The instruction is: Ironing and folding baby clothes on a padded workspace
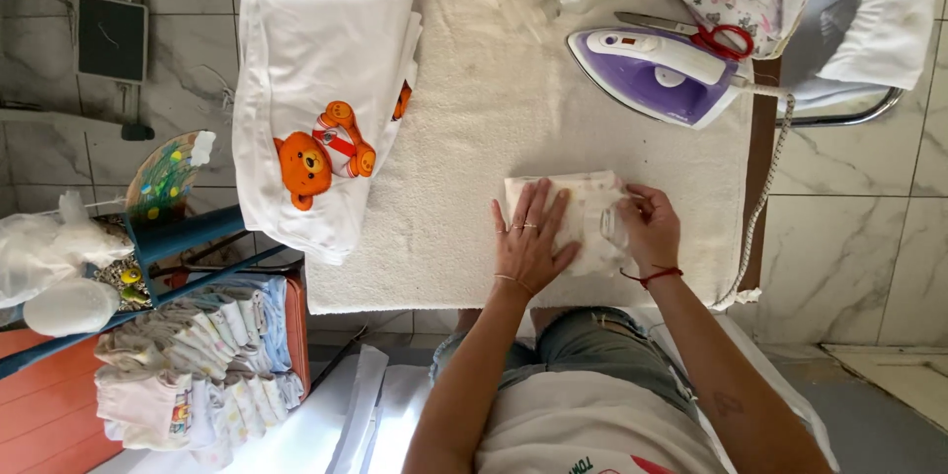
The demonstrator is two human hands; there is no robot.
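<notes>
A small folded white cloth with faint dots [585, 199] lies on the towel-covered ironing surface [484, 109]. My left hand [530, 237] lies flat on the cloth's left half, fingers spread. My right hand [647, 228] pinches the cloth's right edge between thumb and fingers. A red string bracelet circles my right wrist.
A purple and white iron [657, 72] rests at the far right with its cord running down the board's edge. Red-handled scissors [706, 34] lie behind it. White garments with an orange bear print [321, 89] are stacked at left. A basket of folded baby clothes [197, 360] stands lower left.
</notes>
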